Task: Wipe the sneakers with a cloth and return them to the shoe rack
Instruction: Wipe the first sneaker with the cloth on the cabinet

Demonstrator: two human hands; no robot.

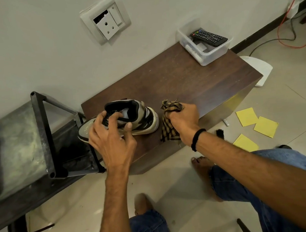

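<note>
Mid-job I'd say: left hand grips the sneaker on the tabletop, right hand clutches the cloth, shoe rack trip not yet done.

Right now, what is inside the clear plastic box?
A black remote control lies on top, with white items beneath it. Whatever the remote covers is hidden.

Upper centre, on the wall: damaged socket plate. Upper right: clear plastic box holding a black remote control. Right, on the floor: three yellow paper squares.
</note>
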